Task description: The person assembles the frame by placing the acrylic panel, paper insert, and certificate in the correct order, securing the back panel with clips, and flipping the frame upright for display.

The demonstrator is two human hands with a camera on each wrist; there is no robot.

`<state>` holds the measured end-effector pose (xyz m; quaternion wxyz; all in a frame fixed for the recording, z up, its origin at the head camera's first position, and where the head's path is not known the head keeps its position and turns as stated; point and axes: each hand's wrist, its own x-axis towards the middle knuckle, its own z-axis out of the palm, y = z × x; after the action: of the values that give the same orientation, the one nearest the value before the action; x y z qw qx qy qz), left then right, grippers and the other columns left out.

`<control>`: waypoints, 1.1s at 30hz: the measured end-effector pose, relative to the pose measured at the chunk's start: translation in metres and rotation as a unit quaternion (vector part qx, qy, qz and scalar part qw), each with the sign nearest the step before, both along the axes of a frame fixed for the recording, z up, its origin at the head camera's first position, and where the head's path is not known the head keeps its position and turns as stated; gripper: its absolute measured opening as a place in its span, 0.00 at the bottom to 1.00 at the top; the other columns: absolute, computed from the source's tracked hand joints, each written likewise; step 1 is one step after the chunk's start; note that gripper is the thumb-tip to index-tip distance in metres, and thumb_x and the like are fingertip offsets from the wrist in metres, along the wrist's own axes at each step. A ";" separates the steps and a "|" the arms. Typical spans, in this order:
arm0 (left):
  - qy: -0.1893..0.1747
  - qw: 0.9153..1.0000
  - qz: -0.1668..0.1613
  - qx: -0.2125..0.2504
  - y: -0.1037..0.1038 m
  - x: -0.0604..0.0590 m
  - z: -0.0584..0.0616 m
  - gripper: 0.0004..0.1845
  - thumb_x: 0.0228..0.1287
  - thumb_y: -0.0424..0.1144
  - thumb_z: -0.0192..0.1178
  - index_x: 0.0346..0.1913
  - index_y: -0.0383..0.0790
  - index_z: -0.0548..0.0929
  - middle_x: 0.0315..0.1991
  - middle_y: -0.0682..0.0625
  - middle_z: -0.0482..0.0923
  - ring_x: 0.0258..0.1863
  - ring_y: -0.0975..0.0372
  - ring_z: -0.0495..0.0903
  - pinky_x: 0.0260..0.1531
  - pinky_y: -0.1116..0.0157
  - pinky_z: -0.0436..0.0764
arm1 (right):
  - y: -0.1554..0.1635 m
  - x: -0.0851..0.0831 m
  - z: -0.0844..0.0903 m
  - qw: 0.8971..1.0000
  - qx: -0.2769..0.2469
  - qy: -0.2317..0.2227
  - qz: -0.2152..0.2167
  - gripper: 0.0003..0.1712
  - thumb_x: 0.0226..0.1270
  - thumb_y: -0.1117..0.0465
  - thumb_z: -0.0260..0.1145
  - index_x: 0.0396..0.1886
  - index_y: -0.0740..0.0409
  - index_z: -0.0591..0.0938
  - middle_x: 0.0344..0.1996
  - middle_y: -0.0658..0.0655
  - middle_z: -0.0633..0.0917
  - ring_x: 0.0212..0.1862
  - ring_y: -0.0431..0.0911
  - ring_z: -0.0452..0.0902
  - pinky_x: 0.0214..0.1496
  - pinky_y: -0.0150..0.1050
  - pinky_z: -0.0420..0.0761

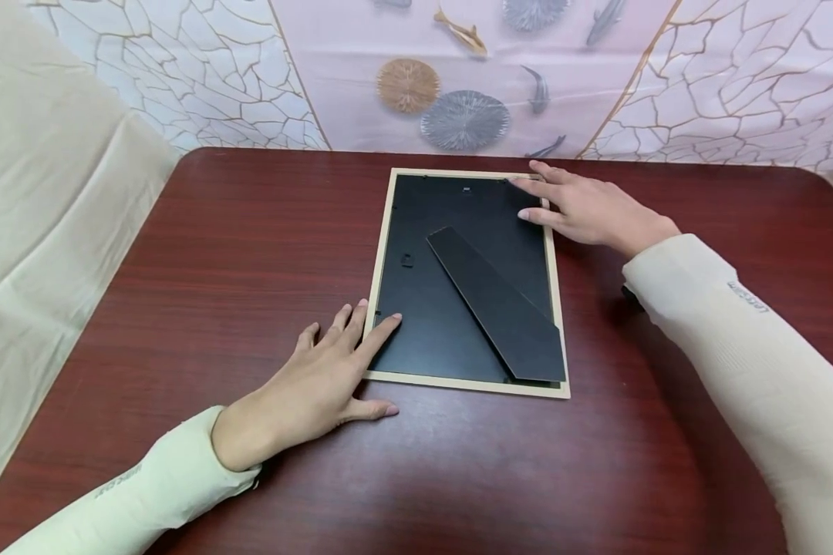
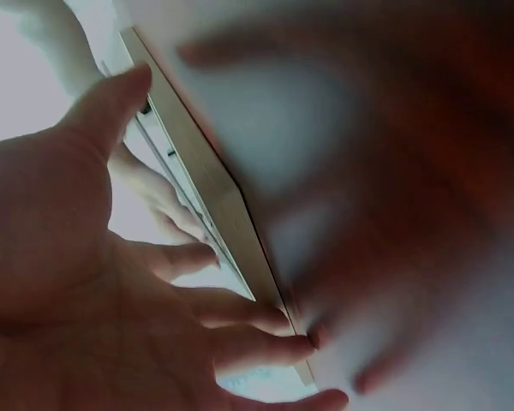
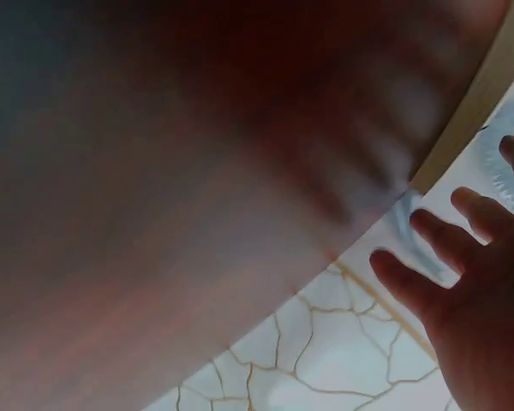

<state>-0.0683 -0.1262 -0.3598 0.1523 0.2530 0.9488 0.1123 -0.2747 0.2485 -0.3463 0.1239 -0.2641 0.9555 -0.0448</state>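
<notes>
A picture frame (image 1: 468,281) lies face down near the middle of the dark red counter (image 1: 180,308), its black backing and folded black stand (image 1: 496,304) turned up. The left hand (image 1: 305,389) rests flat, fingers straight, on the frame's near-left edge, while the right hand (image 1: 586,208) lies flat, fingers extended, on the far-right corner. Both wrist views are blurred; the left one shows the frame's pale edge (image 2: 210,184).
</notes>
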 end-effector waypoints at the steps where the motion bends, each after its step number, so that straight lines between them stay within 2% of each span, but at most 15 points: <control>1: 0.003 1.000 0.003 -0.002 0.001 0.002 0.000 0.55 0.63 0.65 0.70 0.85 0.49 0.54 0.82 0.29 0.51 0.82 0.37 0.55 0.70 0.29 0.61 | 0.000 -0.003 -0.001 1.000 -0.004 -0.002 -0.004 0.40 0.84 0.36 0.49 0.86 0.44 0.54 0.85 0.66 0.49 0.80 0.69 0.57 0.69 0.72 0.67; 6: 0.027 0.999 0.015 -0.016 0.005 0.004 -0.001 0.50 0.66 0.61 0.69 0.84 0.49 0.57 0.81 0.30 0.57 0.80 0.37 0.60 0.69 0.30 0.64 | -0.005 -0.016 -0.003 1.000 -0.005 -0.009 -0.001 0.37 0.85 0.41 0.50 0.86 0.47 0.57 0.83 0.71 0.53 0.79 0.71 0.59 0.74 0.71 0.62; 11: 0.066 0.998 0.013 -0.020 0.008 0.004 -0.003 0.45 0.68 0.58 0.69 0.82 0.48 0.62 0.77 0.30 0.64 0.76 0.37 0.68 0.65 0.35 0.72 | -0.015 -0.020 -0.002 1.000 -0.003 -0.019 0.019 0.33 0.86 0.52 0.50 0.85 0.49 0.59 0.81 0.75 0.56 0.78 0.72 0.59 0.76 0.68 0.61; 19: 0.130 0.991 -0.028 -0.010 0.007 0.003 -0.003 0.39 0.69 0.52 0.69 0.78 0.43 0.67 0.69 0.26 0.73 0.69 0.36 0.76 0.58 0.38 0.80 | -0.026 -0.020 -0.003 0.998 -0.013 -0.002 0.056 0.33 0.80 0.65 0.48 0.82 0.50 0.66 0.74 0.83 0.63 0.79 0.72 0.58 0.75 0.67 0.65; 23: 0.134 0.990 -0.037 0.002 0.005 0.002 -0.002 0.39 0.68 0.51 0.70 0.77 0.44 0.68 0.67 0.26 0.76 0.68 0.38 0.77 0.54 0.39 0.81 | -0.028 -0.019 -0.003 0.998 -0.012 0.005 0.063 0.34 0.77 0.68 0.47 0.81 0.51 0.68 0.71 0.81 0.66 0.72 0.70 0.66 0.67 0.65 0.72; 27: 0.119 0.992 -0.038 0.020 0.003 0.001 -0.001 0.41 0.66 0.50 0.72 0.77 0.46 0.67 0.67 0.27 0.76 0.70 0.39 0.77 0.53 0.39 0.81 | -0.028 -0.014 -0.004 0.997 -0.016 0.023 0.069 0.33 0.76 0.68 0.49 0.79 0.51 0.71 0.65 0.76 0.70 0.59 0.68 0.75 0.57 0.60 0.77; 30: 0.106 0.993 -0.034 0.042 -0.001 0.001 0.001 0.41 0.66 0.46 0.73 0.78 0.47 0.67 0.68 0.27 0.75 0.70 0.39 0.76 0.53 0.37 0.81 | -0.026 -0.009 -0.003 0.996 -0.017 0.034 0.075 0.33 0.75 0.69 0.50 0.78 0.51 0.73 0.65 0.74 0.70 0.55 0.70 0.76 0.56 0.60 0.76; 33: 0.105 0.991 -0.031 0.072 -0.005 0.001 0.002 0.39 0.65 0.41 0.74 0.77 0.47 0.68 0.69 0.26 0.73 0.64 0.38 0.81 0.51 0.38 0.83 | -0.021 -0.004 -0.002 0.997 -0.014 0.034 0.074 0.33 0.75 0.69 0.50 0.78 0.50 0.72 0.67 0.73 0.68 0.54 0.71 0.75 0.55 0.61 0.76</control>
<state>-0.0672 -0.1314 -0.3577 0.0364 0.3029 0.9407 0.1482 -0.2786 0.2272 -0.3479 0.0905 -0.3373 0.9362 -0.0394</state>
